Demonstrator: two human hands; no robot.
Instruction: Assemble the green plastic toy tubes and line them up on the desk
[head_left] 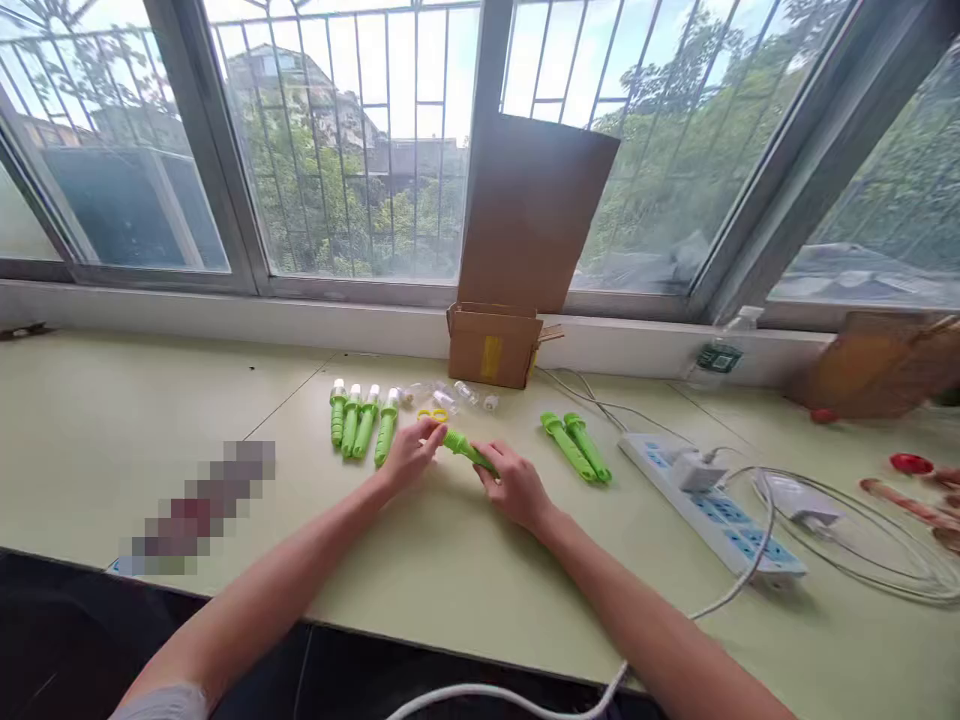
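My left hand [411, 455] pinches the upper end of a green plastic tube [466, 449], and my right hand [516, 485] grips its lower end. Both hands hold it just above the pale green table [112, 430]. A yellow ring [433, 414] lies right behind my left fingers. To the left, several green tubes with white caps [363, 421] lie side by side. Two more green tubes [576, 446] lie to the right of my right hand. Small clear plastic parts [457, 394] are scattered behind the ring.
A small open cardboard box [495, 343] stands against the window sill. A white power strip [711, 503] with a plugged charger and looping white cables [862, 560] lies at the right. A clear bottle [721, 352], a wooden board and red bits sit at far right.
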